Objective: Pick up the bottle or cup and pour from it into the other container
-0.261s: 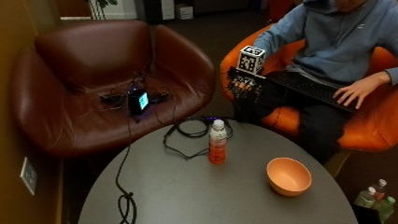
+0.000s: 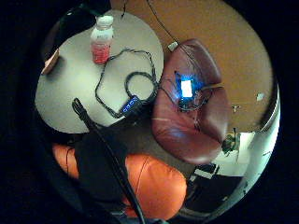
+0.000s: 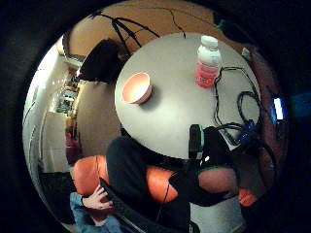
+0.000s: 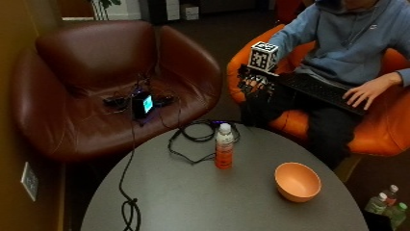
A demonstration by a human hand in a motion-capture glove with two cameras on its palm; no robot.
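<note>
1. Outside view: the gloved right hand (image 4: 256,89) hangs off the table's far edge, by the person's knee, with nothing in it. Its fingers point down and look relaxed rather than curled, though the dim light hides the fingertips.
2. Taking the bottle (image 4: 224,147) as the landmark: it stands upright on the round table (image 4: 192,202), white cap on, orange-red liquid filling the lower part. The hand is well apart from it, beyond it and off the table.
3. The orange bowl (image 4: 297,181) sits on the same table, near the bottle on the side away from the brown armchair (image 4: 96,72), closer to the near edge. It stands upright with its mouth open, and it looks empty.
4. A black cable (image 4: 192,139) loops on the table just beside the bottle, on the hand's side and the armchair's.
5. Both palm views look down on the bottle from a distance, which agrees that the hand is not yet near it.
6. Step in hand, as I judge it: the reach has barely begun and nothing is picked up.
7. The next move calls for bringing the hand over the cable loop to the bottle's body and closing round it. The cap would likely need to come off before any pouring into the bowl.
</note>
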